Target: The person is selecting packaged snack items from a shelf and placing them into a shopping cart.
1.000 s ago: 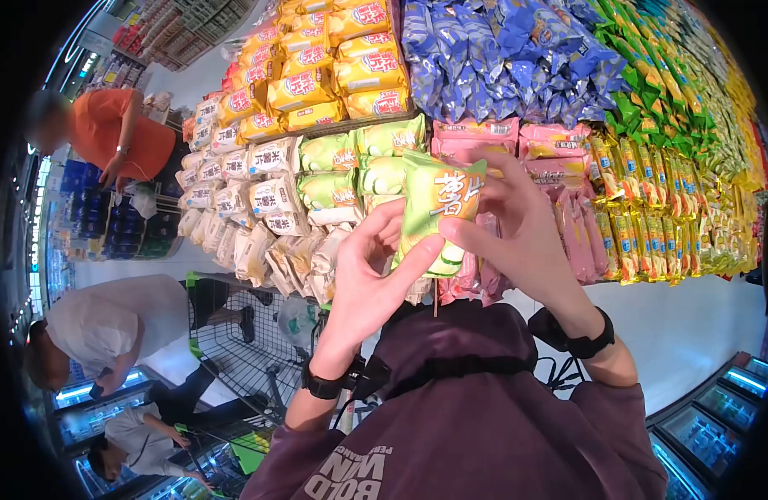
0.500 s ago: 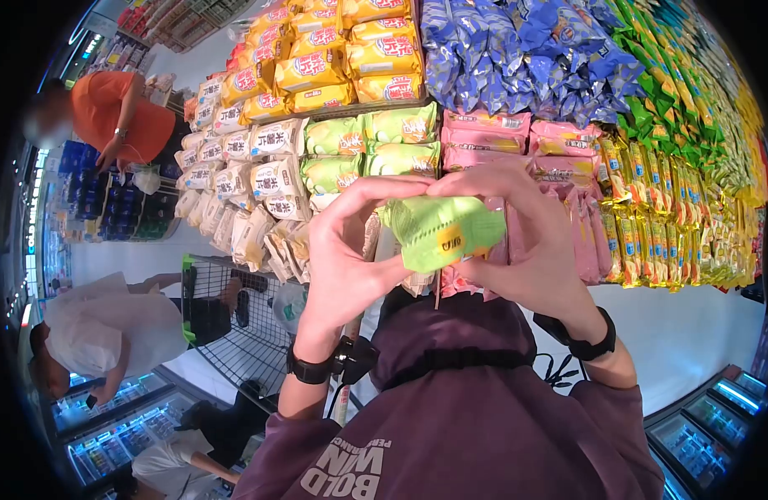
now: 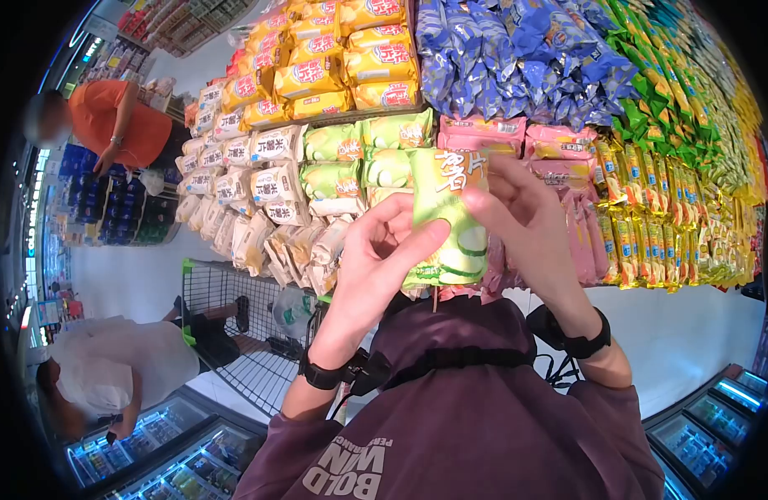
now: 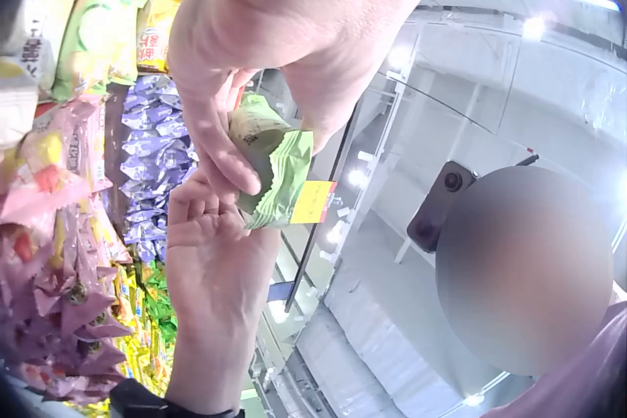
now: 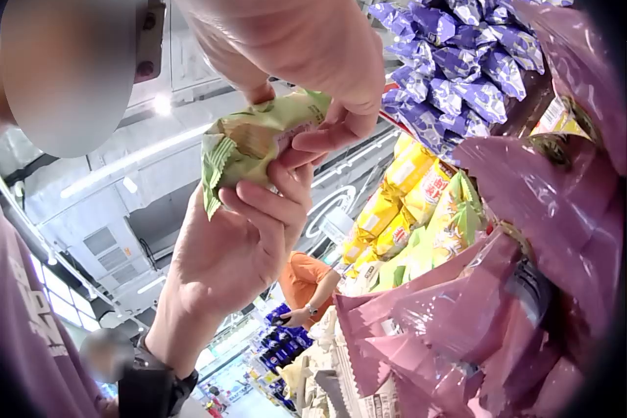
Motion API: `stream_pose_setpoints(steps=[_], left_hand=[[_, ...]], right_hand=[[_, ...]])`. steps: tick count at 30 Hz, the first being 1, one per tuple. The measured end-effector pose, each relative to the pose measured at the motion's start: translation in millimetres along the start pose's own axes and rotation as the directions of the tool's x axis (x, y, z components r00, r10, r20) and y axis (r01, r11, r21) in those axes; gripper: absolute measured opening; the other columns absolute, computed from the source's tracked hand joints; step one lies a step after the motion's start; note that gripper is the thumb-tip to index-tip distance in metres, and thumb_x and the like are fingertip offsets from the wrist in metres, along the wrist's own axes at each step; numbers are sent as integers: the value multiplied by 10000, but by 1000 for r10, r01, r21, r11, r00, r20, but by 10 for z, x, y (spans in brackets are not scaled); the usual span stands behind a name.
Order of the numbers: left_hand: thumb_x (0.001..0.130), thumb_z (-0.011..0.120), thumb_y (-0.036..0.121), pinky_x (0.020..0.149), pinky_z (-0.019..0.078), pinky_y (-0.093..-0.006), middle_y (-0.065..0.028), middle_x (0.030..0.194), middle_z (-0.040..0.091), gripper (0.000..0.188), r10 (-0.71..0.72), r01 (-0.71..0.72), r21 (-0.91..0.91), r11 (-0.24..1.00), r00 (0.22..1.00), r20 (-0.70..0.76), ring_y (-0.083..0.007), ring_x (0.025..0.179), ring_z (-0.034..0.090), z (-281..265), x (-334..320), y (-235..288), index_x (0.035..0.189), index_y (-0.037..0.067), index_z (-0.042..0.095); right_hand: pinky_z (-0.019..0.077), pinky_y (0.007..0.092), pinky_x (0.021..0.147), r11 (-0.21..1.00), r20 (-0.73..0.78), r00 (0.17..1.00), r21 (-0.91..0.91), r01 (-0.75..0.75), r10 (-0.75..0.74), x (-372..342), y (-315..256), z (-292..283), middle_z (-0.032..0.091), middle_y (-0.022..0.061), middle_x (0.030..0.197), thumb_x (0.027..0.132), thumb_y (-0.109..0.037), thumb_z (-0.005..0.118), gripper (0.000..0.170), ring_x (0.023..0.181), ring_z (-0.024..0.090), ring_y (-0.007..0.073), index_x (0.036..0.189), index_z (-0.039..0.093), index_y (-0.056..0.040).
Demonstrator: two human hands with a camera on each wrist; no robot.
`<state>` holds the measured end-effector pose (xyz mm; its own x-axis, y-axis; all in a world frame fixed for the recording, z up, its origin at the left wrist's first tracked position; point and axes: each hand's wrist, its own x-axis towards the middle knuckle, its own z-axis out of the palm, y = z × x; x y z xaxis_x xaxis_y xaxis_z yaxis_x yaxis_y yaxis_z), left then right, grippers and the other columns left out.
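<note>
In the head view a green bag of chips [image 3: 438, 187] is held up in front of my chest, its printed front towards me. My left hand [image 3: 380, 258] grips the bag's left side, the thumb lying across its front. On the other side, my right hand [image 3: 530, 225] pinches its right edge between thumb and fingers. The left wrist view shows the bag's crimped end [image 4: 284, 183] and a yellow label [image 4: 312, 201] beside it. Similar green bags [image 3: 332, 179] lie on the display just behind my hands.
Around them are white bags [image 3: 275, 183], yellow bags [image 3: 309, 73], pink packs [image 3: 559, 142], blue bags [image 3: 517, 58] and yellow packs [image 3: 642, 242]. A shopping cart [image 3: 234, 304] stands at my left. A person in orange [image 3: 109, 121] and a person in white [image 3: 121, 367] are farther left.
Half a second ago the bag was tipped with its end towards the head camera; now its front faces me again. Both hands have stayed on it. The person in white has shifted.
</note>
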<state>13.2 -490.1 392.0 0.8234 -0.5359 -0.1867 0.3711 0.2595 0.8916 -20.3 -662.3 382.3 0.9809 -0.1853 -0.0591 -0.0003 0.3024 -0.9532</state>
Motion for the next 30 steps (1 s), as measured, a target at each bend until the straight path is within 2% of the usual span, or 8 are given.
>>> stream_pose_setpoints(steps=[4,7,11,12,18,21,24,30], left_hand=[[889,677,40,778,498,-218,-68,1012,700,315,-69,58,-116,992,994,-88,-81,899,646,0,61,-20,1173,-36,563],[857,722,51,722,501,-208,-57,964,699,367,181,-147,182,972,965,-187,-76,819,642,1,98,-131,1167,-52,553],[800,769,54,605,500,-213,-53,843,679,442,458,-276,627,729,877,-147,-56,685,605,5,94,-214,1153,-68,533],[791,773,61,598,509,-222,-62,836,686,460,458,-276,604,748,873,-169,-63,674,612,-1,97,-233,1175,-64,551],[854,715,42,632,532,-217,-141,1039,675,415,482,-280,578,767,845,-231,-81,788,629,-29,43,-202,1244,-52,606],[883,669,-2,620,529,-209,-175,1162,637,369,465,-327,486,810,864,-194,-75,823,621,2,11,-150,1246,-39,610],[870,665,-41,604,523,-205,-173,1202,626,379,476,-373,462,805,870,-127,-65,802,616,18,-7,-137,1245,-12,622],[798,715,-73,598,482,-191,-100,1136,655,430,545,-430,569,701,837,-38,-52,778,608,14,-34,-154,1210,39,666]], right_hand=[[526,273,777,933,-116,945,-233,273,-305,-22,6,68,681,74,959,866,-152,717,465,838,664,150,1264,537,6],[532,299,797,786,27,929,-525,326,-368,-79,-43,-70,695,85,927,843,-163,732,455,840,692,181,1244,575,-17],[543,305,758,739,144,922,-558,376,-360,-135,58,-82,709,105,898,818,-175,753,429,797,704,189,1196,624,-18],[547,302,749,730,138,906,-550,405,-399,-136,79,-63,711,111,889,815,-177,756,420,779,706,189,1183,634,-16],[553,299,853,886,84,976,-408,219,-203,-179,-15,-27,716,131,974,812,-131,768,475,896,708,182,1227,595,24],[549,307,879,909,110,967,-331,255,-231,-204,-18,-3,711,119,1011,810,-116,774,505,954,695,184,1245,572,42],[547,308,886,933,161,957,-232,274,-241,-179,51,1,704,108,1039,805,-109,778,510,956,692,174,1246,566,37],[538,295,871,982,187,982,-189,3,33,-254,-117,-5,690,96,1085,820,-126,773,501,986,669,143,1245,551,20]])
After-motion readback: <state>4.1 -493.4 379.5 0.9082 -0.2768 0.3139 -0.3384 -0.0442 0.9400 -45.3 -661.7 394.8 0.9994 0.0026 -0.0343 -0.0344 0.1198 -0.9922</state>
